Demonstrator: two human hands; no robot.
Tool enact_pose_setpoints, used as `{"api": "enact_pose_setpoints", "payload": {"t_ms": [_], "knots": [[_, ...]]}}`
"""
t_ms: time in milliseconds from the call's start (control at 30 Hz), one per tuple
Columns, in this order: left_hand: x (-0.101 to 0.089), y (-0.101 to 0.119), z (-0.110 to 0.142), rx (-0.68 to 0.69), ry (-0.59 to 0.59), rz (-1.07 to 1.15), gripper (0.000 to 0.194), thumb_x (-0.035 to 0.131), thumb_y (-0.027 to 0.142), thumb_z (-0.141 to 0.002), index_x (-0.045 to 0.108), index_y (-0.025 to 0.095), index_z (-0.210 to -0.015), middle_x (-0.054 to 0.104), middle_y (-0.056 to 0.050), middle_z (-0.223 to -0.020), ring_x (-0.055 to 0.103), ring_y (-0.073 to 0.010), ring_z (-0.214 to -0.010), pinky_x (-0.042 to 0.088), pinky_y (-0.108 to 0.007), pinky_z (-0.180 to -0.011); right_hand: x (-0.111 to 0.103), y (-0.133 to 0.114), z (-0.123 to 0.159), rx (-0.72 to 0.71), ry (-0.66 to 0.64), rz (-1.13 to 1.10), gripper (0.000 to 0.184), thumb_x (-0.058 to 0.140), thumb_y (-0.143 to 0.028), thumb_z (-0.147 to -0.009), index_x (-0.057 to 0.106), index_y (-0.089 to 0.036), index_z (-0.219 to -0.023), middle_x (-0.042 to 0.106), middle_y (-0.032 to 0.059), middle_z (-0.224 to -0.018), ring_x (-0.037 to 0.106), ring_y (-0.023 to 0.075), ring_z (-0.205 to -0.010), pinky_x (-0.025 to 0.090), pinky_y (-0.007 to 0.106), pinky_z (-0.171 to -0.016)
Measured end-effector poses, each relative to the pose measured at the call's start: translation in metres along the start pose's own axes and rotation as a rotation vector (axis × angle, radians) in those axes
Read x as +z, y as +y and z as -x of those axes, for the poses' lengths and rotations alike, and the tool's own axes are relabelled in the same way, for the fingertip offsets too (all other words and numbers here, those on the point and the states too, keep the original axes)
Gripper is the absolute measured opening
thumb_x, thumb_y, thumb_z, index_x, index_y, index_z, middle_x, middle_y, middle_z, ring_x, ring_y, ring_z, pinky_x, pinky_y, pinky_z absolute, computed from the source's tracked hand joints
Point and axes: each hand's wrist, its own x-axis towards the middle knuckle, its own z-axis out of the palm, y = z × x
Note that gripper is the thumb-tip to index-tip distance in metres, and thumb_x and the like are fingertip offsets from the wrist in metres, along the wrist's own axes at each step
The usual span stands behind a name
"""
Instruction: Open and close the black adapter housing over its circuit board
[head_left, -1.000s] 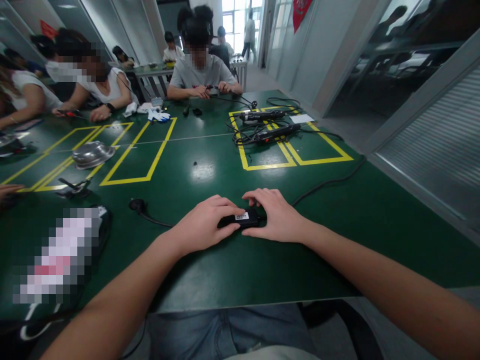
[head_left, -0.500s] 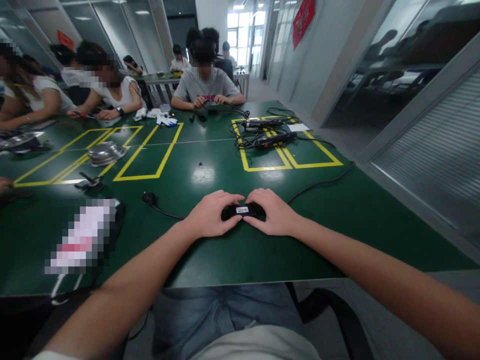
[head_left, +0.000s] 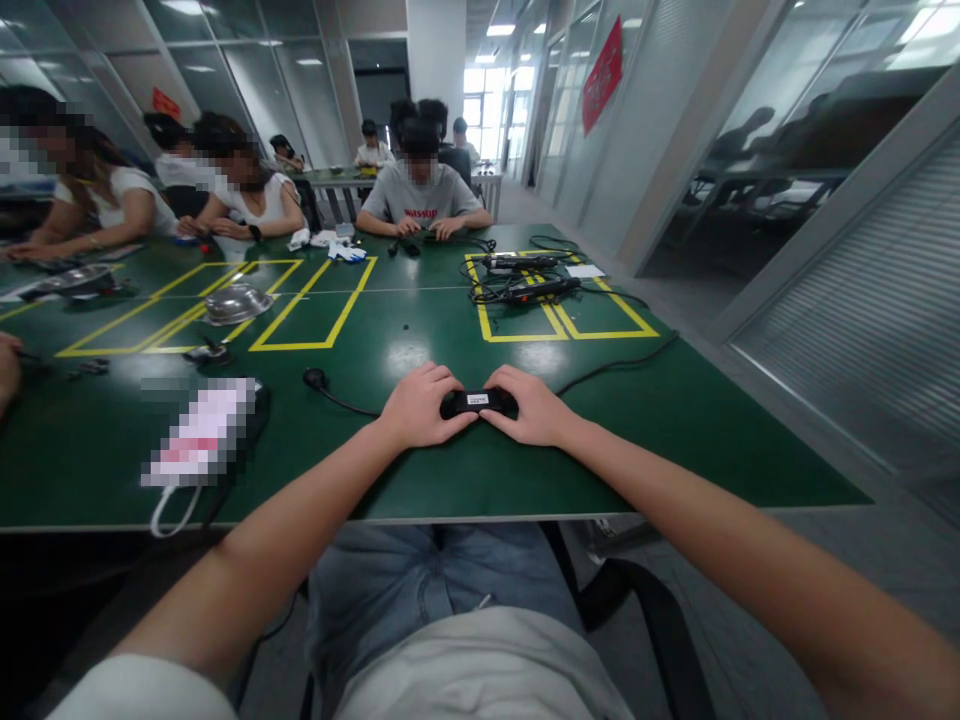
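A black power adapter [head_left: 477, 402] with a white label on its upper face lies at the middle of the green table's near side. My left hand [head_left: 424, 405] closes round its left end, thumb along the near edge and fingers on the far edge. On its right end my right hand [head_left: 531, 405] grips the same way, the two thumbs nearly meeting in front. A cord leads out to the left and ends in a black plug [head_left: 316, 379]. Another dark cable [head_left: 619, 368] runs from behind my right hand towards the table's right edge.
Black corded tools [head_left: 536, 288] lie tangled inside yellow tape outlines at the far right. A metal bowl [head_left: 238, 303] and a small dark part [head_left: 208, 351] are to the left. Nearer sits a blurred pale pouch [head_left: 202, 430] with a white strap. Several people work around the table.
The camera view has shifted, so the table and hands appear slightly higher in the picture. Both hands keep the same hold on the adapter.
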Motion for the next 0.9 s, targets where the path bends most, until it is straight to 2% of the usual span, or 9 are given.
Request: {"api": "enact_pose_setpoints", "payload": {"t_ms": [300,667,900], "knots": [[0.0,-0.006,0.009,-0.037,0.025,0.006,0.036,0.072,0.051,-0.095,0.077,0.016,-0.103,0.074,-0.014,-0.104,0.066,-0.032,-0.101,0.057,-0.048,-0.093,0.005,0.008,-0.001,-0.036,0.036,0.025,0.026,0.072,-0.041,-0.098,0.071,-0.021,-0.114,0.071,0.0109,-0.108,0.069,0.0278,-0.097,0.058,0.042,-0.089],[-0.001,-0.012,0.008,-0.028,-0.01,0.039,0.03,0.075,0.049,-0.094,0.078,0.02,-0.1,0.077,-0.011,-0.107,0.069,-0.0303,-0.102,0.058,-0.046,-0.095,0.011,0.009,-0.002,-0.033,0.035,0.077,0.026,0.076,-0.041,-0.098,0.076,-0.02,-0.114,0.072,0.0118,-0.109,0.07,0.03,-0.1,0.059,0.045,-0.091],[-0.002,-0.011,0.009,-0.039,-0.021,-0.005,0.034,0.074,0.053,-0.094,0.077,0.02,-0.101,0.075,-0.012,-0.105,0.069,-0.0318,-0.101,0.059,-0.046,-0.091,0.011,0.009,-0.002,-0.027,0.035,0.094,0.027,0.077,-0.039,-0.098,0.076,-0.02,-0.117,0.073,0.0123,-0.113,0.071,0.0296,-0.102,0.059,0.045,-0.092]]}}
